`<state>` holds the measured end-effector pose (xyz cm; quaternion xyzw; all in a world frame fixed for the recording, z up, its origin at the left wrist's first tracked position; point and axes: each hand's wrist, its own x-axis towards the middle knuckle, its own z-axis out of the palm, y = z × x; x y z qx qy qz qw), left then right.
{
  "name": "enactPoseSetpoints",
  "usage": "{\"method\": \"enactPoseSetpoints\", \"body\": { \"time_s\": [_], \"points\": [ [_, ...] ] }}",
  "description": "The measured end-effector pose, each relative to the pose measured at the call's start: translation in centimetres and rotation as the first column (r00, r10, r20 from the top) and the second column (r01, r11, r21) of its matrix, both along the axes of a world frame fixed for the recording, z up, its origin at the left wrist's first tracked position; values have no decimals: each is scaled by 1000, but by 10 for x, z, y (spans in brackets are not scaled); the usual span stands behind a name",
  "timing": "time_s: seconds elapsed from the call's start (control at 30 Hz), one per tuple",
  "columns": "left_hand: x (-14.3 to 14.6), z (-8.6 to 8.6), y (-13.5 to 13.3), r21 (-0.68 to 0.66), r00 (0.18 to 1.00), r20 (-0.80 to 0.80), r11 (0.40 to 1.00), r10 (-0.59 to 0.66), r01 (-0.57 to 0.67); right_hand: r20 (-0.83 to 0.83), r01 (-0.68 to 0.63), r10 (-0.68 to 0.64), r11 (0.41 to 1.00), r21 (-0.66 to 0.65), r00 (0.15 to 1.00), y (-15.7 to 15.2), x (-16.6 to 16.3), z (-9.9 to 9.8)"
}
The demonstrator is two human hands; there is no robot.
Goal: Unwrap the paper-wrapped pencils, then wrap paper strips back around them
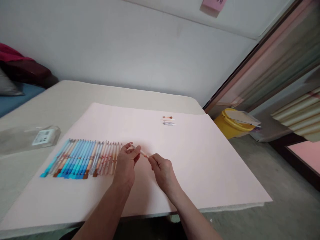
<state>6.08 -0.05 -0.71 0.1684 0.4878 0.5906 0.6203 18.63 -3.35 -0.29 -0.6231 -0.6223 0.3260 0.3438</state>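
A slim pen (pixel 143 153) with a pale barrel and an orange-brown part is stretched between my two hands above the pink sheet. My left hand (pixel 128 160) pinches its upper left end between thumb and fingers. The other end sits in the closed fingers of my right hand (pixel 161 166). Just left of my left hand lies a row of several pens (pixel 82 156) in blue, clear, peach and brown, side by side with tips pointing away. Farther back, a few pen parts (pixel 169 123) lie together, with a short brown piece (pixel 167 117) behind them.
The pink sheet (pixel 200 160) covers much of the pale table (pixel 120 93), which meets a white wall. A clear plastic bag (pixel 22 140) with a white label lies at the left. On the floor at the right stands a yellow bucket (pixel 226 125).
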Motion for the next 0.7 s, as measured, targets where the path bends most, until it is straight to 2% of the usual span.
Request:
{"method": "enactPoseSetpoints", "body": {
  "time_s": [0.17,0.3,0.5,0.7],
  "points": [
    [-1,3,0,77,999,42,997,-25,22,-108,3,-8,999,-46,994,1,2,2],
    [-2,4,0,84,997,59,995,-54,49,-154,3,-17,996,-86,988,1,3,3],
    [0,2,0,17,998,6,998,57,-57,-125,4,-10,999,-46,992,1,1,3],
    [-5,5,1,79,999,-16,996,31,-29,-209,-28,0,991,-129,978,1,5,2]
  ]
}}
